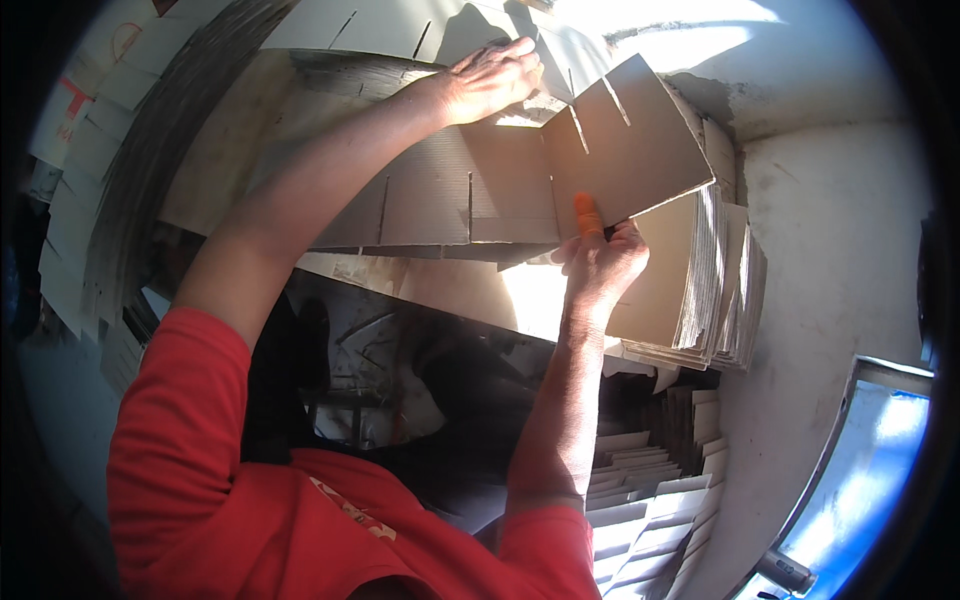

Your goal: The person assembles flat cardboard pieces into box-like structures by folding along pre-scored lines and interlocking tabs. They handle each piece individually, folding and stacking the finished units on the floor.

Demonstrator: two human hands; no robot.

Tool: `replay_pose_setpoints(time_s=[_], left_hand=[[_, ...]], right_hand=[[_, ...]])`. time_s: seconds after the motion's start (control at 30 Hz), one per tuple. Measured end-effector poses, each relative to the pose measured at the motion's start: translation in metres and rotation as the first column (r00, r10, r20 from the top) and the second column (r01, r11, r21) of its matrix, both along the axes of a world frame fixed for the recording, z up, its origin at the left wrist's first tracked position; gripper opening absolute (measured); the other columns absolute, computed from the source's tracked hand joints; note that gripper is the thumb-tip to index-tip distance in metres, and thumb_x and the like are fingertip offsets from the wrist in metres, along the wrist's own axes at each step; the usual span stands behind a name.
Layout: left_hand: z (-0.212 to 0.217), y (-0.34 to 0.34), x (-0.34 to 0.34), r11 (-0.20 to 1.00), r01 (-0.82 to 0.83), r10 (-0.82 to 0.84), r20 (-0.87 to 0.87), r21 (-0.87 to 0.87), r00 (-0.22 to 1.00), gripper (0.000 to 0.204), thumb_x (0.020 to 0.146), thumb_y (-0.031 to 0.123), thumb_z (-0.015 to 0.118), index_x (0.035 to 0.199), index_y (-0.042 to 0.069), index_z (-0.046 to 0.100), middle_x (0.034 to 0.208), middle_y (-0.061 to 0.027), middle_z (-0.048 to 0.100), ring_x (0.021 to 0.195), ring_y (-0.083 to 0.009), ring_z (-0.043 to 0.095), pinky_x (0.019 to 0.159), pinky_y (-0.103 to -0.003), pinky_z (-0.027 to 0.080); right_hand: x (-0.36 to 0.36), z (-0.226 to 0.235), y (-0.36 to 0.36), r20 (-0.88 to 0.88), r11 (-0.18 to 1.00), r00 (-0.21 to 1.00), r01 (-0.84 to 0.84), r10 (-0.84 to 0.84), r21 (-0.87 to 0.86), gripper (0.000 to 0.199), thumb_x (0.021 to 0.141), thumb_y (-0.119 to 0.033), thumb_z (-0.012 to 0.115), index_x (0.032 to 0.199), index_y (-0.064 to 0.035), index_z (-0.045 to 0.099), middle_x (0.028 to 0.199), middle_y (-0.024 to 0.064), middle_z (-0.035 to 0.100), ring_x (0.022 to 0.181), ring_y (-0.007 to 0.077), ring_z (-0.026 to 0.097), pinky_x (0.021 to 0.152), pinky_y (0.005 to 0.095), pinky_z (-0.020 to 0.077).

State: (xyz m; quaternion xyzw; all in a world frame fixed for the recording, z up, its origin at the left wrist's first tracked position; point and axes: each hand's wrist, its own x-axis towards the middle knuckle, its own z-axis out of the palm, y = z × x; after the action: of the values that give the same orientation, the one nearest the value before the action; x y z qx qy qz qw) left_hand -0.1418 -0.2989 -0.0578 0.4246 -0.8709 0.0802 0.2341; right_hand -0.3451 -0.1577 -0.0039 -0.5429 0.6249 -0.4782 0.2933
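Observation:
My right hand (605,258) grips the lower edge of a slotted cardboard divider (640,135). An orange finger cover (588,213) on that hand presses against the board's face. The divider is folded, its right panel tilted up and its slotted left part (425,200) stretching over the work surface. At the far edge my left hand (495,80) is closed, its fingertips at a narrow upright cardboard piece (550,55) by the fold. The fingers' undersides are hidden.
Stacked cardboard sheets (700,280) lie at the right of the wooden board (430,285). More sheets pile up at the left (150,170), and slotted cardboard (650,520) stands low at the right. A white wall (830,230) and a blue-and-white object (860,470) bound the right side.

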Motion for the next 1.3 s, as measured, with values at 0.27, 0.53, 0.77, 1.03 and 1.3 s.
replay_pose_setpoints(time_s=[0.27, 0.53, 0.77, 1.03, 1.3], left_hand=[[0.006, 0.052, -0.017, 0.979, 0.158, -0.172, -0.107, -0.125, 0.979, 0.022, 0.088, 0.011, 0.049, 0.103, -0.004, 0.056, 0.102, -0.0108, 0.051, 0.097, -0.025, 0.053, 0.084, -0.036, 0.049], [0.018, 0.066, -0.025, 0.994, 0.075, -0.079, -0.052, -0.073, 0.995, 0.019, 0.089, 0.014, 0.052, 0.097, -0.003, 0.058, 0.094, -0.0095, 0.051, 0.093, -0.0233, 0.054, 0.077, -0.034, 0.051], [0.031, 0.11, -0.045, 0.952, 0.146, -0.105, 0.159, -0.271, 0.982, 0.019, 0.066, 0.028, 0.059, 0.058, 0.011, 0.064, 0.08, 0.0023, 0.062, 0.09, -0.0165, 0.051, 0.082, -0.031, 0.042], [0.043, 0.149, -0.053, 0.981, 0.096, -0.131, -0.205, -0.169, 0.97, 0.048, 0.075, 0.036, 0.066, 0.101, -0.005, 0.062, 0.094, -0.0112, 0.061, 0.091, -0.0213, 0.053, 0.08, -0.033, 0.047], [-0.015, -0.019, -0.002, 0.927, -0.349, 0.357, 0.04, -0.139, 0.933, 0.041, 0.089, 0.027, 0.057, 0.113, -0.006, 0.055, 0.129, -0.0177, 0.048, 0.117, -0.0294, 0.045, 0.098, -0.045, 0.034]], right_hand=[[-0.005, -0.004, -0.001, -0.022, 0.999, 1.0, -0.02, 0.021, 0.026, 0.018, 0.087, -0.016, 0.069, 0.079, -0.0008, 0.065, 0.042, 0.0023, 0.05, 0.033, 0.0063, 0.042, 0.034, 0.0228, 0.03], [0.0, 0.022, 0.007, -0.027, 0.99, 0.999, 0.037, -0.041, -0.133, 0.016, 0.088, -0.016, 0.068, 0.088, -0.0001, 0.065, 0.055, 0.0023, 0.057, 0.037, 0.006, 0.045, 0.039, 0.0222, 0.0328], [-0.012, 0.016, 0.006, -0.037, 0.975, 0.997, 0.059, -0.068, -0.216, 0.012, 0.086, -0.012, 0.069, 0.089, -0.0012, 0.065, 0.053, 0.0017, 0.057, 0.037, 0.0055, 0.045, 0.04, 0.0212, 0.0316], [-0.012, 0.014, 0.009, -0.033, 0.974, 0.99, 0.132, -0.14, -0.186, 0.015, 0.087, -0.017, 0.069, 0.087, -0.0025, 0.065, 0.045, 0.0017, 0.054, 0.036, 0.0068, 0.047, 0.038, 0.0228, 0.0323], [-0.002, 0.018, 0.009, -0.097, 0.976, 0.98, 0.156, -0.172, -0.153, 0.028, 0.087, -0.028, 0.07, 0.08, -0.0019, 0.064, 0.041, 0.0013, 0.051, 0.033, 0.0072, 0.047, 0.036, 0.0232, 0.0337]])
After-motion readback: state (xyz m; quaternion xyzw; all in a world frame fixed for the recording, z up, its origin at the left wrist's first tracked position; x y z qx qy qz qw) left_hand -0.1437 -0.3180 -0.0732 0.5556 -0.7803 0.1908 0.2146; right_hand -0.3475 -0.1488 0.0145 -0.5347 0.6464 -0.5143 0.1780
